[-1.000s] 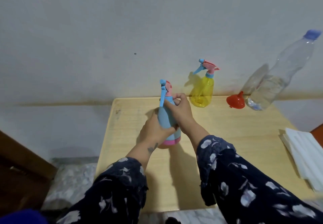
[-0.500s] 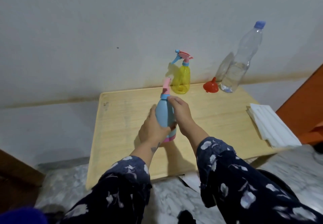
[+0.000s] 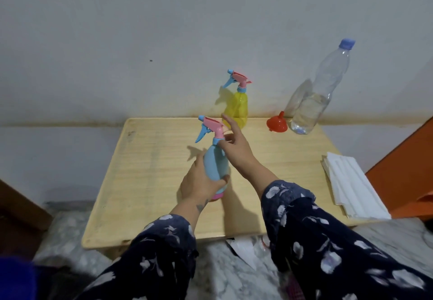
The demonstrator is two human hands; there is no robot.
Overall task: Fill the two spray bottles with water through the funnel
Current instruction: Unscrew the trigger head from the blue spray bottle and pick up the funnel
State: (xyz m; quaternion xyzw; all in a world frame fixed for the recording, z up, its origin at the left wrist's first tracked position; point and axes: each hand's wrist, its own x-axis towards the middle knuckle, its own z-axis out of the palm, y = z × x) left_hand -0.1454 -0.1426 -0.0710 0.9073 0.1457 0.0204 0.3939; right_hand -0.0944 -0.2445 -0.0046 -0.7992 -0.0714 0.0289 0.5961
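Centrally, blue spray bottle [image 3: 216, 166], table [image 3: 150, 182] edges distant

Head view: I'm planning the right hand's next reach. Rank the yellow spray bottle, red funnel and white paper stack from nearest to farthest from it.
From the right hand:
1. Yellow spray bottle, just beyond the fingertips, by the wall.
2. Red funnel, farther right along the wall.
3. White paper stack, at the table's right edge.

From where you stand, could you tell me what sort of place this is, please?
Probably a room in a home, not a workshop: a small low wooden table pushed against a plain painted wall, standing on a marble-patterned floor, with household spray bottles on it.
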